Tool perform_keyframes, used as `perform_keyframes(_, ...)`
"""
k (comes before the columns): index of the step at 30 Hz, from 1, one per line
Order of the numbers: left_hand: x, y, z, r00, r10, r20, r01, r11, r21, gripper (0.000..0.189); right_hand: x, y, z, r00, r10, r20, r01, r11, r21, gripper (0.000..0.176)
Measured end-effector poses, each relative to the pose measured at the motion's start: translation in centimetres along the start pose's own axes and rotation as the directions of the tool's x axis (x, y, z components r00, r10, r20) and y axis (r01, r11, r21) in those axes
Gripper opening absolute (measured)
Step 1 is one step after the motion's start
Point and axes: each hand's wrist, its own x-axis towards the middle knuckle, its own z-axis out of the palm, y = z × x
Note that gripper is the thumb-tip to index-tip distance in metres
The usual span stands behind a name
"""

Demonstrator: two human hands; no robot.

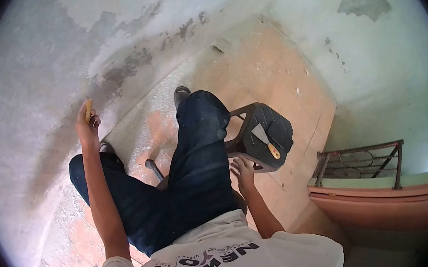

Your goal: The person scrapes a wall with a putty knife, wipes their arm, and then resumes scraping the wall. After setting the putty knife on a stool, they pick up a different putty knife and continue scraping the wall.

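At the left of the frame, the pale wall (17, 94) is blotched with dark, flaking patches, and the step in hand looks like working over that damaged surface with a small tool. Just left of centre, the left grip (88, 127) is curled firmly round the yellow handle (88, 112) of this tool, whose working end is too indistinct to make out; whether it touches the wall I cannot tell. Another stroke would seem to call for a steady wrist and the edge laid flat to the wall. The left arm reaches up from the lower left, nearly straight, with the hand raised past the left knee and its fingers toward the top of the frame. In the middle, dark trousers (197, 147) show the legs bent and spread, above a floor (281, 73) strewn with pale dust. Right of centre, the right grip (244, 174) hangs low with fingers loosely parted, apparently holding nothing, close to the near edge of the dark stool (268, 162); contact there is unclear. On the stool's top lie a putty knife (261, 133), its yellow handle toward the lower right, and beside it a dark object (279, 134) that I cannot identify.
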Motion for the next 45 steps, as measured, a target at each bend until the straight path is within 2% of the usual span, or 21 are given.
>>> perform_keyframes(1,0.1,-0.2,0.1,0.999,-0.032,-0.015,0.032,0.999,0.001,0.042,0.0,0.8,-0.4,0.972,0.23,-0.05,-0.214,0.95,0.226,0.044)
perform_keyframes(2,0.4,-0.4,0.3,0.999,-0.039,-0.008,0.039,0.999,0.007,0.042,0.3,1.5,-0.8,0.892,0.451,-0.042,-0.387,0.808,0.444,0.05)
perform_keyframes(4,0.1,-0.6,0.5,1.0,-0.021,-0.005,0.021,0.999,0.029,0.041,1.9,3.0,-1.9,0.909,0.417,-0.019,-0.357,0.801,0.481,0.05)
perform_keyframes(6,-0.1,-0.4,0.8,1.0,-0.017,0.001,0.017,0.998,0.059,0.042,4.3,2.2,-2.0,0.949,0.314,-0.019,-0.249,0.787,0.565,0.039)
perform_keyframes(8,-0.2,-0.2,1.3,1.0,-0.003,0.012,0.002,0.996,0.084,0.042,5.4,0.4,-1.8,0.923,0.382,-0.041,-0.269,0.719,0.641,0.031)
perform_keyframes(10,-0.4,0.0,1.6,0.999,-0.002,-0.04,0.007,0.994,0.112,0.042,6.1,-1.8,-1.2,0.868,0.495,0.037,-0.356,0.57,0.74,0.035)
perform_keyframes(11,-0.4,0.0,1.6,0.999,0.001,-0.05,0.005,0.993,0.115,0.042,6.3,-2.5,-1.0,0.88,0.468,0.081,-0.364,0.555,0.748,0.04)
perform_keyframes(14,-0.5,0.1,1.1,0.999,0.02,-0.033,-0.015,0.991,0.136,0.042,8.0,-3.8,0.6,0.849,0.529,-0.021,-0.321,0.546,0.774,0.048)
perform_keyframes(16,-0.7,0.3,1.2,0.998,0.059,-0.035,-0.05,0.971,0.233,0.042,9.5,-3.6,0.2,0.863,0.505,-0.006,-0.324,0.564,0.759,0.056)
perform_keyframes(18,-0.8,0.4,1.2,0.997,0.064,-0.047,-0.049,0.96,0.276,0.041,10.9,-3.5,-0.1,0.913,0.404,0.061,-0.308,0.584,0.751,0.074)
perform_keyframes(20,-0.7,0.5,1.1,0.995,0.072,-0.063,-0.048,0.947,0.316,0.041,11.9,-3.2,0.1,0.92,0.391,0.037,-0.283,0.595,0.752,0.075)
perform_keyframes(23,-0.2,0.1,0.7,0.99,0.132,-0.054,-0.111,0.952,0.286,0.041,13.1,-1.4,0.6,0.962,0.274,-0.018,-0.18,0.677,0.714,0.075)
perform_keyframes(25,0.2,0.0,0.3,0.985,0.161,-0.063,-0.136,0.948,0.288,0.04,12.6,-0.3,1.6,0.985,0.133,-0.113,-0.047,0.824,0.564,0.081)
perform_keyframes(26,0.4,-0.1,0.1,0.983,0.169,-0.074,-0.141,0.947,0.29,0.04,12.1,0.3,1.9,0.986,0.133,-0.1,-0.055,0.825,0.562,0.081)
perform_keyframes(28,0.5,-0.2,-0.2,0.978,0.206,-0.02,-0.193,0.943,0.27,0.04,10.2,1.1,2.9,0.995,0.063,-0.077,-0.028,0.919,0.394,0.082)
perform_keyframes(29,0.5,-0.2,-0.2,0.977,0.213,-0.029,-0.198,0.943,0.267,0.039,9.5,1.6,2.9,0.99,0.139,-0.033,-0.132,0.975,0.177,0.082)
perform_keyframes(30,0.2,0.0,0.1,0.973,0.226,-0.045,-0.205,0.94,0.274,0.039,8.4,2.5,3.1,0.987,0.153,0.055,-0.157,0.984,0.084,0.075)
perform_keyframes(31,0.1,0.3,0.4,0.973,0.229,-0.018,-0.214,0.932,0.292,0.039,9.8,7.1,0.8,0.962,0.126,0.243,-0.106,0.99,-0.092,0.074)
perform_keyframes(33,-0.6,0.8,1.2,0.965,0.26,0.044,-0.258,0.893,0.369,0.039,6.6,7.6,-0.6,0.821,0.174,0.545,0.034,0.936,-0.35,0.068)
perform_keyframes(35,-0.9,0.4,1.5,0.961,0.27,0.05,-0.269,0.885,0.38,0.039,3.7,7.4,-1.1,0.779,0.112,0.617,0.106,0.947,-0.305,0.063)
perform_keyframes(45,-1.4,1.4,3.4,0.976,0.197,0.092,-0.218,0.878,0.427,0.04,0.3,7.4,-4.4,0.672,0.292,0.681,0.091,0.88,-0.467,0.059)
